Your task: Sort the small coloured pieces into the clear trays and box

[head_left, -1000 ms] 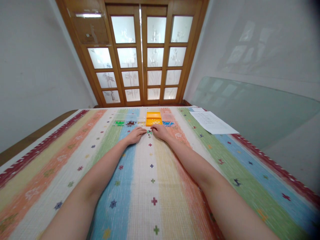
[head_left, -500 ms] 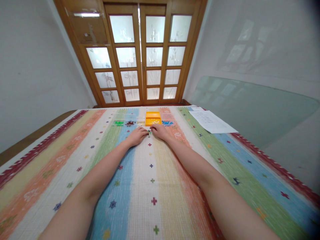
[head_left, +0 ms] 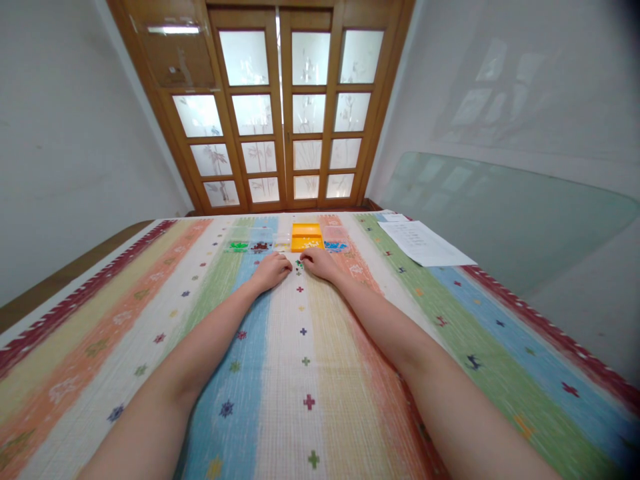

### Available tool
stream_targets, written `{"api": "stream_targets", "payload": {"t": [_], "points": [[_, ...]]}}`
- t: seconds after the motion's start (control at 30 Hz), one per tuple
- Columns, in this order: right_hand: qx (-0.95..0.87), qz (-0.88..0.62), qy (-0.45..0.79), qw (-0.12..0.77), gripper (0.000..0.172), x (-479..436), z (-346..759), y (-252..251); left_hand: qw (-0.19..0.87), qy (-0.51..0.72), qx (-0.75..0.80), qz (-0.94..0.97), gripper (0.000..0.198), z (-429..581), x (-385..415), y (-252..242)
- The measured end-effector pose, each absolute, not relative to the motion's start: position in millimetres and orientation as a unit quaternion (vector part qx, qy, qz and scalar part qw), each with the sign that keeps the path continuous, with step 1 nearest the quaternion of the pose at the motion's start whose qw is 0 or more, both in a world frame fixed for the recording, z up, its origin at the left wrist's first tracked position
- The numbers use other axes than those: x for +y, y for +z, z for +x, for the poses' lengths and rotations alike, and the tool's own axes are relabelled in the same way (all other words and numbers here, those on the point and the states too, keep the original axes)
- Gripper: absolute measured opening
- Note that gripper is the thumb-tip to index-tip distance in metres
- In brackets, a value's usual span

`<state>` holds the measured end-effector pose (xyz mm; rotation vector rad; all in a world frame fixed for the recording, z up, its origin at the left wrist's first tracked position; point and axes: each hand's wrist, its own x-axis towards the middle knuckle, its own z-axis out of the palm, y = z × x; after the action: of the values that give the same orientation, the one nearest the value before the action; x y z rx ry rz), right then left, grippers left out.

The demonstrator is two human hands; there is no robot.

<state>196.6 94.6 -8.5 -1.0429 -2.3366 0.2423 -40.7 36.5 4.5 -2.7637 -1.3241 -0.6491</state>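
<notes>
Both my arms stretch far forward over a striped cloth (head_left: 300,373). My left hand (head_left: 271,270) rests on the cloth with its fingers curled, knuckles up. My right hand (head_left: 319,262) lies opposite, fingers bent toward the left hand. Between the two sets of fingertips sits a small cluster of green and dark pieces (head_left: 299,265); whether either hand pinches one is too small to tell. Just beyond the hands stands a yellow tray (head_left: 307,236) holding pale bits.
Clear little boxes flank the yellow tray, with green pieces (head_left: 239,247), dark red pieces (head_left: 260,247) and blue pieces (head_left: 335,246). A printed sheet of paper (head_left: 423,243) lies at the far right. A glass pane leans on the right wall; wooden doors stand behind.
My left hand has drawn its fingertips back a little from the small pieces. The right hand and the trays stay where they were.
</notes>
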Motion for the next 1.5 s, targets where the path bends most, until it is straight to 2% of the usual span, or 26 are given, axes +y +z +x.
{"api": "stream_targets", "payload": {"t": [0.2,0.53,0.83,1.03,1.23,1.5], "points": [[-0.901,-0.347,0.084,0.244,0.011,91,203,1,0.013,-0.206,-0.444,-0.872,0.017,-47,37,6],[-0.907,-0.335,0.091,0.237,0.008,91,203,-1,-0.019,-0.241,-0.451,-0.859,0.013,-56,43,2],[-0.905,-0.331,0.083,0.252,0.008,96,203,-7,-0.14,-0.416,-0.519,-0.733,0.02,-66,55,-4],[-0.9,-0.354,0.08,0.241,0.01,95,201,-5,-0.288,-0.579,-0.544,-0.535,0.022,-96,74,-11],[-0.902,-0.342,0.098,0.244,0.008,95,204,-2,-0.309,-0.683,-0.545,-0.375,0.023,-126,85,-17],[-0.903,-0.355,0.082,0.228,0.011,96,204,-2,-0.319,-0.73,-0.517,-0.314,0.019,-144,94,-23]]}}
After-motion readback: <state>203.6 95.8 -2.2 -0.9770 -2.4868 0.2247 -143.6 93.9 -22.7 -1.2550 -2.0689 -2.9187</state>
